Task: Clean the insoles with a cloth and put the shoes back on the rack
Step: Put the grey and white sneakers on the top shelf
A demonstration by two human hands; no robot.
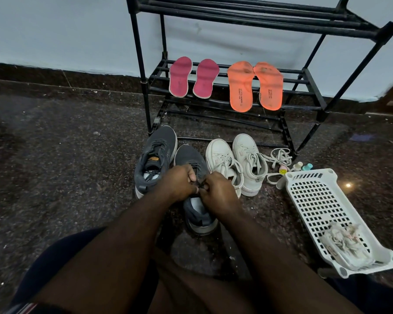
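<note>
Both hands at grey shoe's laces.
Left hand [178, 181] and right hand [220, 191] each pinch the dark laces [201, 185] of the grey mesh sneaker [196, 200] on the floor.

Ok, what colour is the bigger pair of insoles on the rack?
Orange, with dark printed lettering. The insoles lie on the rack, clearest in the head view.
</note>
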